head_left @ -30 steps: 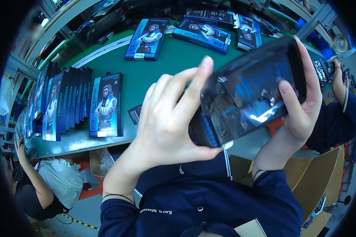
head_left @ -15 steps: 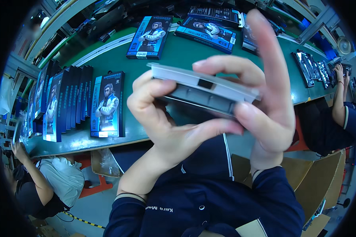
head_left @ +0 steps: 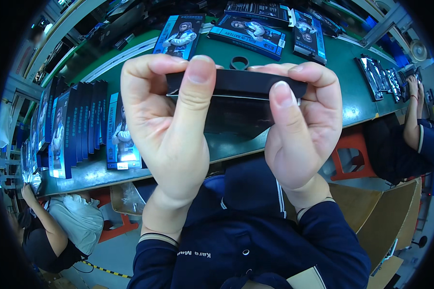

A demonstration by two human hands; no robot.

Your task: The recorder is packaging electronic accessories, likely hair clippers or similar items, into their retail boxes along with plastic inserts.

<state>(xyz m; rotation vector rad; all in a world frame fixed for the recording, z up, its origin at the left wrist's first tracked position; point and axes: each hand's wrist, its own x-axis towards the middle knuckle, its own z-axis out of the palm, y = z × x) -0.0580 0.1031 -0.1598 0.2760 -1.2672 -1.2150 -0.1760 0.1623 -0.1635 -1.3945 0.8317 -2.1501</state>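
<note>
Close in front of me, a black cardboard box [head_left: 241,113] is held between both hands, its narrow end turned toward me. My left hand [head_left: 164,125] grips the left side of that end, thumb pressed on the black end flap [head_left: 238,85] and fingers behind. On the opposite side, my right hand [head_left: 304,125] holds the flap's right part the same way, thumb in front. A thin pale edge runs under the flap; whether it is fully tucked in I cannot tell. Just beyond the box, a small black ring [head_left: 239,63] shows on the green table.
Blue-and-black printed boxes stand in a row [head_left: 84,120] at the left, with one more box [head_left: 123,137] beside them. Other boxes [head_left: 248,36] lie at the back. Silver-wrapped packs [head_left: 371,79] lie far right. People work on both sides; an open carton [head_left: 390,207] is lower right.
The box has turned: its opening with the inner tray showed before, and now the black end flap covers it. My right hand's raised index finger has come down onto the box.
</note>
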